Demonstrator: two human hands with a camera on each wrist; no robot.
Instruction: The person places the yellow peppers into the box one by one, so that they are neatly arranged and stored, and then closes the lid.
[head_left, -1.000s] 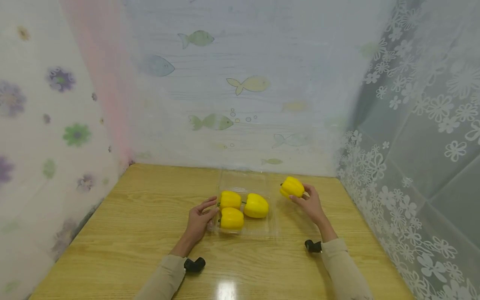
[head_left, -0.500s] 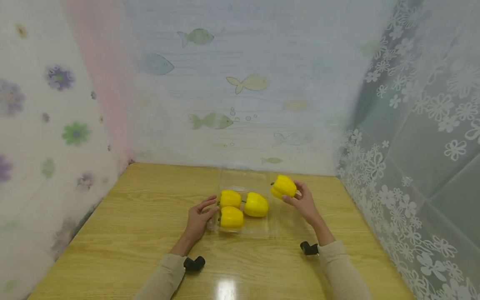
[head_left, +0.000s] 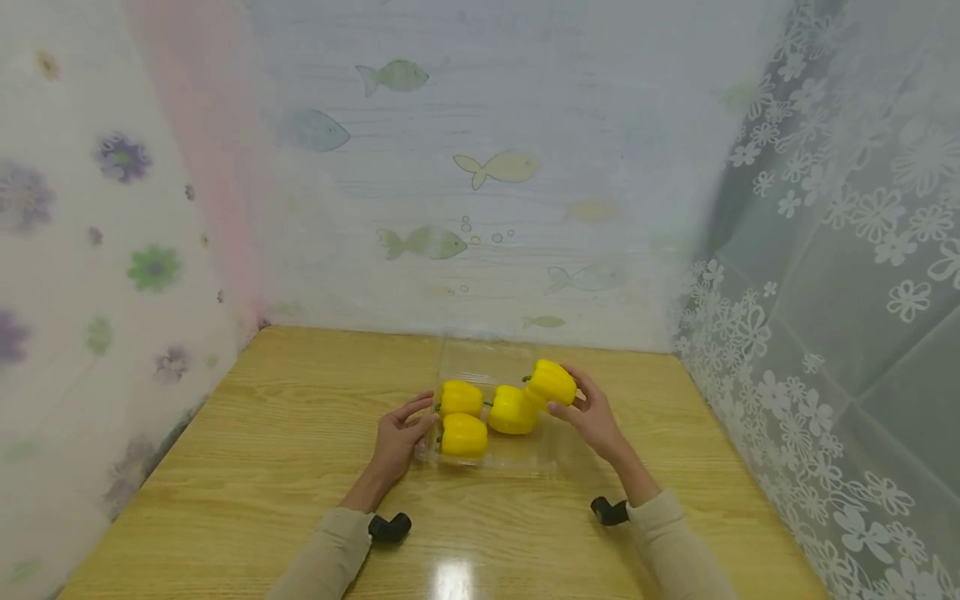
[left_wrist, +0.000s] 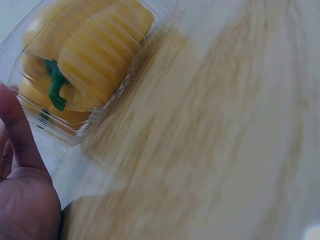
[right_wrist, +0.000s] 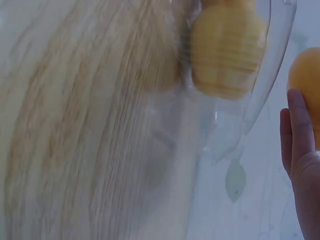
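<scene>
My right hand (head_left: pixel 596 418) grips a yellow bell pepper (head_left: pixel 553 383) above the right side of a clear plastic container (head_left: pixel 525 454). Its green stem points left, and in the head view it overlaps another yellow bell pepper (head_left: pixel 512 410) that lies inside. Two more peppers sit along the container's left side, a rear pepper (head_left: pixel 461 398) and a front pepper (head_left: pixel 464 437). At the left wall my left hand (head_left: pixel 399 437) rests with fingers extended, the thumb at the rim in the left wrist view. The held pepper (right_wrist: pixel 307 80) is partly cut off in the right wrist view.
The container's clear lid (head_left: pixel 480 358) lies folded back toward the rear wall. A wooden table (head_left: pixel 285 467) carries everything. Patterned curtains (head_left: pixel 817 333) stand along the sides and back.
My right hand has carried the bell pepper leftward, from beside the container to over its right part. The left hand and the peppers inside have stayed in place.
</scene>
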